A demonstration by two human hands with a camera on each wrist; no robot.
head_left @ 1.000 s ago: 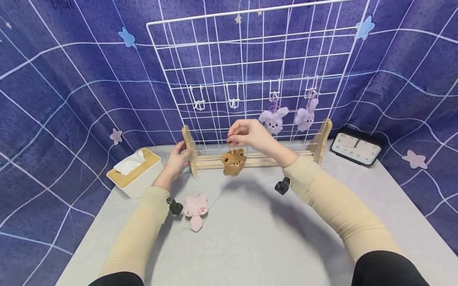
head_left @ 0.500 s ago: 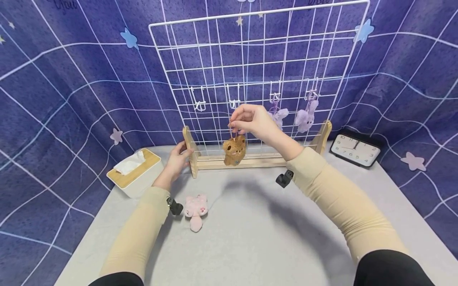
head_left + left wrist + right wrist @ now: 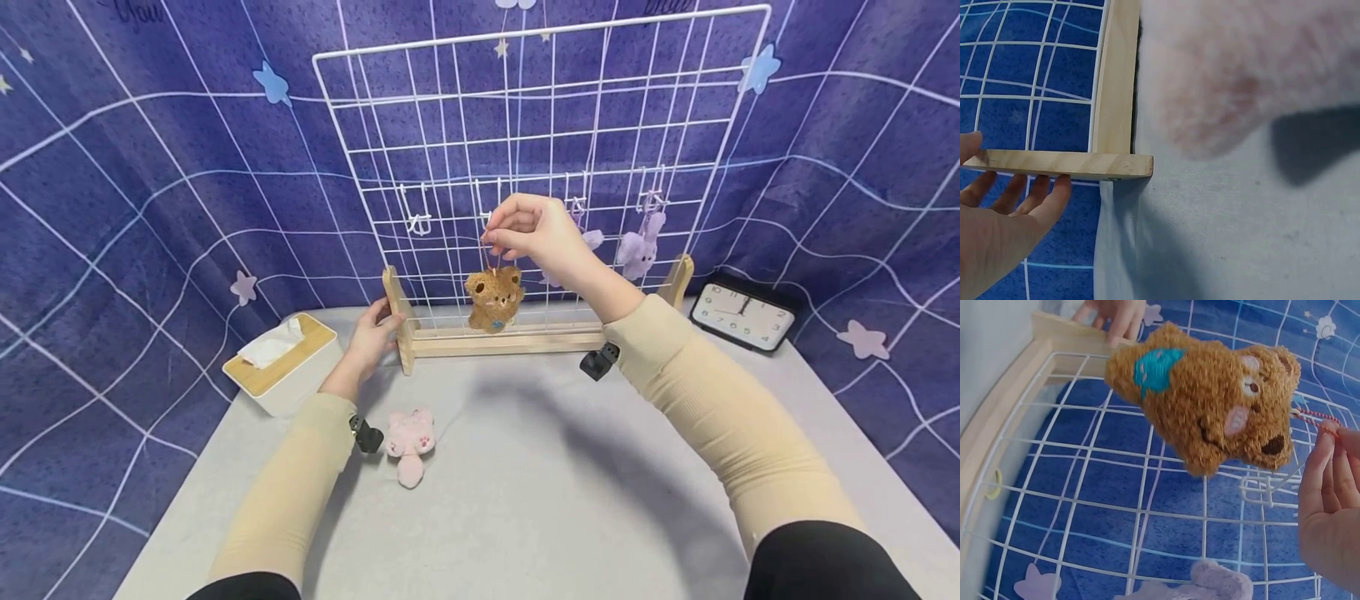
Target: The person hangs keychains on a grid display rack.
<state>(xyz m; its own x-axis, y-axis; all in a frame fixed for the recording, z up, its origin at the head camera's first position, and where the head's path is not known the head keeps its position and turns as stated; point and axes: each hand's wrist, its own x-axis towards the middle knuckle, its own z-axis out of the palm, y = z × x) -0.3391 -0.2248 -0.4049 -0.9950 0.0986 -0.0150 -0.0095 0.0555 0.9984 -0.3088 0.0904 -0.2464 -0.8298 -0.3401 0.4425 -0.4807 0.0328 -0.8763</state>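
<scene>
Rack's wooden end (image 3: 1094, 164) sits gripped in the left hand (image 3: 371, 337), while the right hand (image 3: 543, 237), fingertips pinched together, dangles a plush bear (image 3: 495, 302) just below, likely light, squashy, swing-prone, best held, as here, by its thin cord (image 3: 1321, 415).

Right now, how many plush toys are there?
4: fuzzy brown bear hanging from the right hand; pink plush toy on the grey table; two lilac rabbits on the white wire grid, one partly hidden.

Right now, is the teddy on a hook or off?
Off: the teddy dangles from a cord pinched in the right hand, not looped over the hook.
</scene>
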